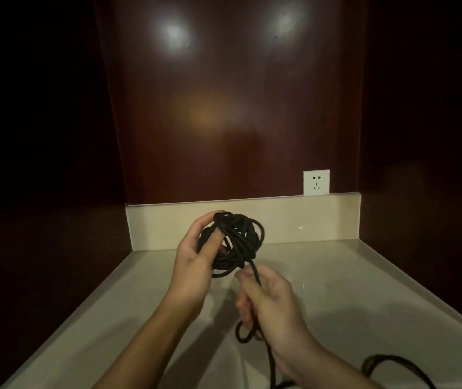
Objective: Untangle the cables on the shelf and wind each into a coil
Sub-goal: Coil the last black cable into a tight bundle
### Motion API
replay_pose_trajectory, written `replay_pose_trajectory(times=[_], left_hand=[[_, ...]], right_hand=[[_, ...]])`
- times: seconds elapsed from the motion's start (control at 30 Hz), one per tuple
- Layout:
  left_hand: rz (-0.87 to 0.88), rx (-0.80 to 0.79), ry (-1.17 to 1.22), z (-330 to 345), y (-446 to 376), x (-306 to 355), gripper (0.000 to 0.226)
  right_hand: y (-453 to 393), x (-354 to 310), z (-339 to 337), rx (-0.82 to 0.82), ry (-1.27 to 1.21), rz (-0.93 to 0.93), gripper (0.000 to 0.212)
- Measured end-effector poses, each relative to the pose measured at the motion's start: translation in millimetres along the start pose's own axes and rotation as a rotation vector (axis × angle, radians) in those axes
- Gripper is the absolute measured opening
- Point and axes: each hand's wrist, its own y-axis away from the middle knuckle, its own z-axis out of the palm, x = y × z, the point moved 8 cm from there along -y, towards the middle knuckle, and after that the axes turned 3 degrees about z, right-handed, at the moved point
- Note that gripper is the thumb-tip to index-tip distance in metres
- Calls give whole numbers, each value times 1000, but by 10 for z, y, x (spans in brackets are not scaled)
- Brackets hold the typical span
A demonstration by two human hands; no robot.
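Left hand (193, 265) grip curls round black cable coil (235, 242), held above shelf (336, 276). Right hand (271, 301) grip pinches loose cable strand (255, 273) below coil; blurred.

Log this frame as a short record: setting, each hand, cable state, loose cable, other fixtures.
setting: pale shelf in a dark wood alcove
left hand: grips the black cable coil, held above the shelf
right hand: blurred, fingers curled round the cable strand running down from the coil
cable state: partly wound, loops uneven
loose cable: a loop lies on the shelf at lower right
other fixtures: white wall socket, nothing plugged in
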Motion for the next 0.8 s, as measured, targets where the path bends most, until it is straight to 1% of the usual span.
replay_pose_trajectory(times=[0.03, 0.07, 0.1, 0.13, 0.2, 0.3, 0.33, 0.37, 0.43, 0.5, 0.53, 0.57, 0.63, 0.67, 0.73, 0.77, 0.8], left_hand=[[24, 66, -37, -50, -21, -28, 26], [43, 125, -49, -88, -34, -45, 26], [67, 171, -58, -112, -36, -48, 27], [109, 199, -94, -129, -40, -34, 29], [243, 177, -250, -93, -27, 48, 32], [452, 121, -502, 56, 52, 203, 30], [542, 106, -610, 122, 82, 270, 31], [638, 81, -734, 209, 117, 338, 33], [806, 51, -977, 347, 155, 425, 37], [924, 24, -1151, 441, 153, 468, 37], [950, -2, -1198, 471, 157, 457, 37], [946, -30, -1227, 491, 156, 432, 38], [876, -114, -1330, 562, 142, 340, 41], [802, -165, -1434, 599, 111, 282, 39], [613, -263, -1606, 569, 16, 179, 31], [539, -325, -1645, 543, -7, 166, 30], [474, -412, -1663, 526, -2, 143, 28]], right_hand=[[12, 90, 16, 8, -164, 96, 7], [25, 158, 64, -13, -260, 167, 8], [44, 193, 130, -71, -261, 211, 9], [54, 215, 167, -140, -198, 244, 11], [57, 257, 151, -258, 46, 249, 16], [30, 279, 29, -408, 381, 226, 8], [33, 287, 8, -447, 441, 238, 5], [27, 317, -28, -460, 452, 270, 5], [34, 376, -131, -397, 325, 386, 9], [101, 364, -183, -385, 233, 429, 10], [141, 339, -201, -416, 274, 405, 10], [157, 316, -232, -436, 367, 346, 11], [120, 245, -335, -412, 726, 124, 12], [71, 179, -386, -379, 912, -33, 13], [43, -9, -427, -315, 1202, -362, 10], [55, -106, -422, -301, 1310, -494, 12], [70, -193, -405, -315, 1413, -571, 19]])
